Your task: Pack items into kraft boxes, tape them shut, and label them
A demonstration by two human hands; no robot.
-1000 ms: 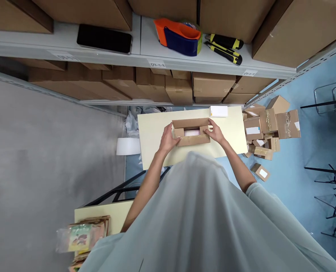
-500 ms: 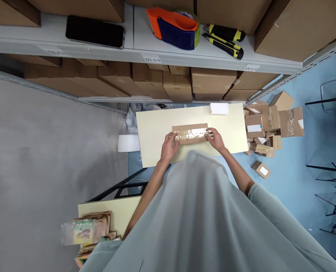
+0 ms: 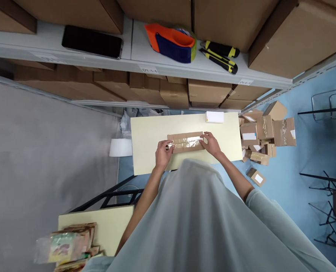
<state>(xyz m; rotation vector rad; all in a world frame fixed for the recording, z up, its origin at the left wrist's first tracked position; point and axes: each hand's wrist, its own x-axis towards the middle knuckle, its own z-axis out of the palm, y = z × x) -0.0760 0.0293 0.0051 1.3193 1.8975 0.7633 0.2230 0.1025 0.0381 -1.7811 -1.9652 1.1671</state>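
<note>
A flat, oblong cardboard box (image 3: 182,149) lies on a pale yellow table, with shiny clear tape (image 3: 192,141) running along its top. At the box's left end is my left hand (image 3: 162,155), its thumb and fingers curled in a pinch on the taped edge. My right hand (image 3: 211,145) grips the opposite end, thumb and fingertips on the tape's right end. Whether the fingers pinch the tape alone or the cardboard as well is too small to make out.
A small white box (image 3: 215,117) sits at the tabletop's (image 3: 148,132) far edge. Above, a shelf holds a tape dispenser (image 3: 173,47), utility knives (image 3: 219,56) and a black phone (image 3: 92,41). Cardboard boxes (image 3: 284,132) pile up right; packaged books (image 3: 63,247) lie lower left.
The view has shifted, so the whole scene sits lower and slightly left. Both hands stay at the box's ends, with small finger movements along the taped edges.
</note>
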